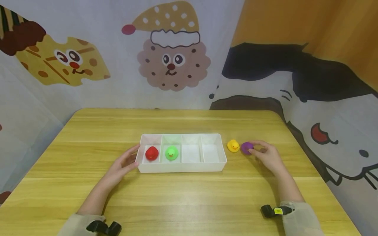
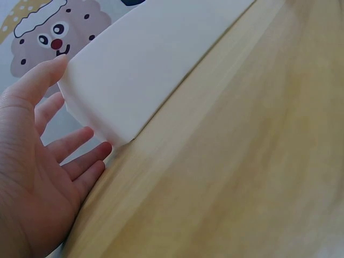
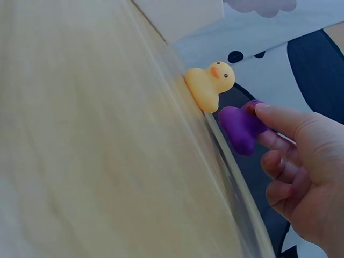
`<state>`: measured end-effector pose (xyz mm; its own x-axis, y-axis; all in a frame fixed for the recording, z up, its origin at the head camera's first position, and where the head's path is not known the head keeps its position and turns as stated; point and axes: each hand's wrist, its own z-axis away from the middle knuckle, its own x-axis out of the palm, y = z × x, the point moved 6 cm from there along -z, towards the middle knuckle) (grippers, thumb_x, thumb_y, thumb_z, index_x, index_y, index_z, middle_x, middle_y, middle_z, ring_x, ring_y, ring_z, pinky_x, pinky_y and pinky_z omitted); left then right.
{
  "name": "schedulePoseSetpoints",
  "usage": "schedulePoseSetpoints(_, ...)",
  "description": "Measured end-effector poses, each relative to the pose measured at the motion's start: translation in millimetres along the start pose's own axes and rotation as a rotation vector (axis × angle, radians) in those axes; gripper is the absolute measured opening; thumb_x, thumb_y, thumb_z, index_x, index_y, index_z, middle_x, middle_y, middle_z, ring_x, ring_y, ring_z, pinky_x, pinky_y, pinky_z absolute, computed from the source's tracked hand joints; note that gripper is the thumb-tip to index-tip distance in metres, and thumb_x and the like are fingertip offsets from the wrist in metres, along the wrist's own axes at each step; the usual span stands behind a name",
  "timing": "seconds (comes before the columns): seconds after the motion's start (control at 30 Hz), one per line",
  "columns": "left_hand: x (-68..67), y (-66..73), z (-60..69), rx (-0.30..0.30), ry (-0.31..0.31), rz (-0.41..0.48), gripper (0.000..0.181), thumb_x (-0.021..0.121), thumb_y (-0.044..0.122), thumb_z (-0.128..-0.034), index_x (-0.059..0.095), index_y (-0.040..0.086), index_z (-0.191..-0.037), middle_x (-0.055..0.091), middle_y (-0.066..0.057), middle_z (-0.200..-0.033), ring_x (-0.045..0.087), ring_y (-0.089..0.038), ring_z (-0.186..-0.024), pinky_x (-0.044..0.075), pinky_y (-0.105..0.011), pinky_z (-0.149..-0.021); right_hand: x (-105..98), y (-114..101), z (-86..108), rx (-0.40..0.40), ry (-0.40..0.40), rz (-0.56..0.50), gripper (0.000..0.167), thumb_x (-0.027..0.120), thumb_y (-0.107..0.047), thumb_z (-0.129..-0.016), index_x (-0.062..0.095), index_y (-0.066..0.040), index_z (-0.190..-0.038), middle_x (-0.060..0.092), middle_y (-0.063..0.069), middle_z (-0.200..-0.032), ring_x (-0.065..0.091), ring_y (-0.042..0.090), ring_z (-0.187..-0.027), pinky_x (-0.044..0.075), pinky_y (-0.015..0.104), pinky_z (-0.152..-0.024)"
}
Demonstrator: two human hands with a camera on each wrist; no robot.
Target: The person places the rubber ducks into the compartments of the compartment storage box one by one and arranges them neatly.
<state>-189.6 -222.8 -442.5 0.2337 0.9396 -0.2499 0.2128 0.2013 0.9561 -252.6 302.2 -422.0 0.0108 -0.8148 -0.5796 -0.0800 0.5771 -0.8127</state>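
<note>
A white divided box (image 1: 180, 167) lies on the wooden table. Its leftmost compartment holds a red rubber duck (image 1: 152, 153), and beside that one is a green rubber duck (image 1: 171, 153). My left hand (image 1: 122, 166) touches the box's left end, its fingers spread and only slightly bent, as the left wrist view shows. To the right of the box, my right hand (image 1: 268, 157) pinches a purple rubber duck (image 3: 241, 126) between thumb and fingers. Just left of it sits a yellow rubber duck (image 1: 233, 146), apart from the box.
The wooden table (image 1: 183, 203) extends around the box on all sides. Behind it hangs a curtain (image 1: 112, 95) printed with cartoon figures. Each wrist wears a black strap camera, the right one (image 1: 268, 211) near the sleeve.
</note>
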Motion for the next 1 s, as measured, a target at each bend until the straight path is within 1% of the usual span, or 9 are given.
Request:
schedulePoseSetpoints(0.1, -0.1, -0.1, 0.1, -0.002, 0.001, -0.004, 0.059, 0.056, 0.007, -0.0959, 0.030, 0.005, -0.149, 0.037, -0.027, -0.144, 0.042, -0.046, -0.125, 0.042, -0.021, -0.090, -2, -4, 0.8, -0.003, 0.009, 0.001, 0.044, 0.069, -0.029, -0.089, 0.060, -0.007, -0.126, 0.058, 0.020, -0.065, 0.050, 0.020, -0.048, 0.041, 0.027, -0.041)
schedulePoseSetpoints(0.3, 0.3, -0.1, -0.2, -0.014, -0.003, -0.004, 0.059, 0.056, 0.009, -0.0965, 0.030, 0.007, -0.150, 0.035, -0.026, -0.146, 0.041, -0.046, -0.126, 0.042, -0.020, -0.091, -5, -12, 2.0, -0.017, 0.026, 0.033, 0.044, 0.070, -0.033, -0.088, 0.062, -0.009, -0.125, 0.054, 0.019, -0.062, 0.043, 0.012, -0.046, 0.038, 0.027, -0.039)
schedulePoseSetpoints(0.4, 0.6, 0.2, -0.2, -0.015, -0.004, -0.005, 0.059, 0.056, 0.009, -0.0967, 0.030, 0.007, -0.150, 0.035, -0.026, -0.146, 0.041, -0.045, -0.126, 0.041, -0.020, -0.091, -6, -17, 2.8, -0.028, 0.036, 0.045, 0.044, 0.070, -0.034, -0.088, 0.062, -0.010, -0.124, 0.054, 0.019, -0.062, 0.042, 0.011, -0.047, 0.038, 0.027, -0.041)
schedulePoseSetpoints(0.47, 0.5, 0.5, 0.0, -0.015, -0.002, -0.004, 0.059, 0.056, 0.009, -0.0966, 0.030, 0.008, -0.150, 0.034, -0.026, -0.146, 0.041, -0.046, -0.126, 0.041, -0.020, -0.091, -7, -20, 3.4, -0.037, 0.044, 0.053, 0.043, 0.070, -0.034, -0.088, 0.063, -0.010, -0.123, 0.055, 0.021, -0.064, 0.043, 0.012, -0.048, 0.039, 0.027, -0.042)
schedulePoseSetpoints(0.53, 0.5, 0.7, 0.2, -0.014, 0.000, -0.006, 0.059, 0.056, 0.009, -0.0965, 0.030, 0.008, -0.150, 0.034, -0.026, -0.147, 0.041, -0.046, -0.126, 0.041, -0.019, -0.091, -8, -24, 4.1, -0.050, 0.050, 0.057, 0.043, 0.071, -0.034, -0.088, 0.063, -0.010, -0.123, 0.057, 0.021, -0.070, 0.044, 0.013, -0.050, 0.039, 0.027, -0.043)
schedulePoseSetpoints(0.6, 0.3, 0.9, 0.4, -0.016, 0.001, -0.009, 0.059, 0.056, 0.009, -0.0965, 0.031, 0.009, -0.150, 0.034, -0.025, -0.147, 0.040, -0.046, -0.126, 0.041, -0.019, -0.091, -9, -28, 5.1, -0.063, 0.057, 0.057, 0.042, 0.071, -0.034, -0.087, 0.064, -0.010, -0.122, 0.059, 0.020, -0.078, 0.045, 0.013, -0.050, 0.039, 0.028, -0.043)
schedulePoseSetpoints(0.7, 0.4, 1.1, 0.4, -0.018, 0.003, -0.016, 0.059, 0.056, 0.010, -0.0966, 0.031, 0.010, -0.150, 0.034, -0.025, -0.147, 0.041, -0.045, -0.126, 0.041, -0.019, -0.091, -9, -35, 7.0, -0.078, 0.064, 0.049, 0.042, 0.071, -0.033, -0.087, 0.064, -0.010, -0.121, 0.059, 0.015, -0.085, 0.044, 0.013, -0.051, 0.038, 0.028, -0.042)
schedulePoseSetpoints(0.87, 0.5, 1.0, 0.7, -0.014, 0.004, -0.015, 0.059, 0.056, 0.010, -0.0966, 0.031, 0.009, -0.150, 0.035, -0.026, -0.146, 0.041, -0.046, -0.126, 0.041, -0.020, -0.091, -9, -46, 10.5, -0.092, 0.066, 0.043, 0.041, 0.072, -0.032, -0.087, 0.064, -0.010, -0.121, 0.054, 0.010, -0.071, 0.043, 0.012, -0.050, 0.037, 0.028, -0.040)
schedulePoseSetpoints(1.0, 0.7, 0.8, 0.4, -0.007, 0.002, -0.007, 0.059, 0.056, 0.009, -0.0965, 0.031, 0.008, -0.150, 0.035, -0.026, -0.146, 0.041, -0.046, -0.126, 0.041, -0.020, -0.091, -9, -57, 13.7, -0.113, 0.064, 0.056, 0.041, 0.071, -0.033, -0.088, 0.064, -0.011, -0.121, 0.051, 0.007, -0.065, 0.042, 0.013, -0.050, 0.036, 0.027, -0.040)
